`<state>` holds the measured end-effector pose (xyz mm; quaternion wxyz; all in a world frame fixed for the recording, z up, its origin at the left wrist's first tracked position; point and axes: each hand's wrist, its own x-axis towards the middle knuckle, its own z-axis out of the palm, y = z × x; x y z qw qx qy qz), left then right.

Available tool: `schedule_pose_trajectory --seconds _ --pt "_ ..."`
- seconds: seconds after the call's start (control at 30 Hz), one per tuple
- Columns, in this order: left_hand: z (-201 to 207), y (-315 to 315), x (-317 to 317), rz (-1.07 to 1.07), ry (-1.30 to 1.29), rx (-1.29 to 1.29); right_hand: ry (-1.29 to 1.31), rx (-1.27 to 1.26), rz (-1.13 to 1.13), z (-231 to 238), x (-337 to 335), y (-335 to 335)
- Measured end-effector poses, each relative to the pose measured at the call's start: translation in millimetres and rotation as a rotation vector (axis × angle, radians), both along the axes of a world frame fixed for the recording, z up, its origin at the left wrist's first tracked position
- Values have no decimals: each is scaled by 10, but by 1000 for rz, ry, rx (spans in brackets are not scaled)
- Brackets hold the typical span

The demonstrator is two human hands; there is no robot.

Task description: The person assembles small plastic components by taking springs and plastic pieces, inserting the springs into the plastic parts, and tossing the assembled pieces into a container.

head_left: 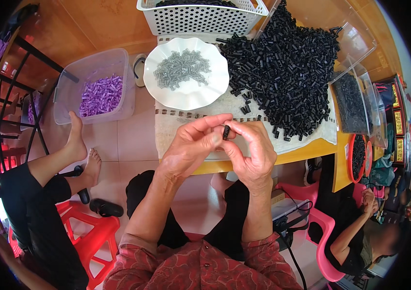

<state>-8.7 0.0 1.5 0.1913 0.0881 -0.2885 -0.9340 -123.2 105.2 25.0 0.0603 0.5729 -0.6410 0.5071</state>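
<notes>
Both hands meet above the near edge of a cloth-covered table. Between their fingertips stands a small black cylindrical plastic piece (226, 132), roughly upright. My left hand (186, 147) pinches it from the left, thumb and fingers bent towards it. From the other side, my right hand (253, 152) closes thumb and forefinger on the same piece. Just beyond them lies a big heap of similar black pieces (283, 72), some scattered singly along its near edge. A white scalloped plate (154, 87) holds many small clear plastic parts (181, 70).
A white perforated basket (205, 21) with black pieces stands at the back. Clear bins (353, 104) and a red-rimmed bowl (358, 157) sit at right. On the floor, a clear tub (128, 92) holds purple pieces (101, 95). Other people sit left and right; a red stool (92, 237) is at left.
</notes>
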Motion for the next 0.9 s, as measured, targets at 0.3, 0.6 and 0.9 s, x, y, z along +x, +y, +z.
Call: schedule_pose_trajectory --seconds 0.3,0.6,0.9 --pt "-40 -23 32 -36 -4 -226 -20 -31 -29 49 15 34" --pt "-29 -21 52 -27 -60 -260 -27 -43 -18 61 31 60" --pt "-33 1 30 11 -28 -262 -50 -63 -45 62 70 57"
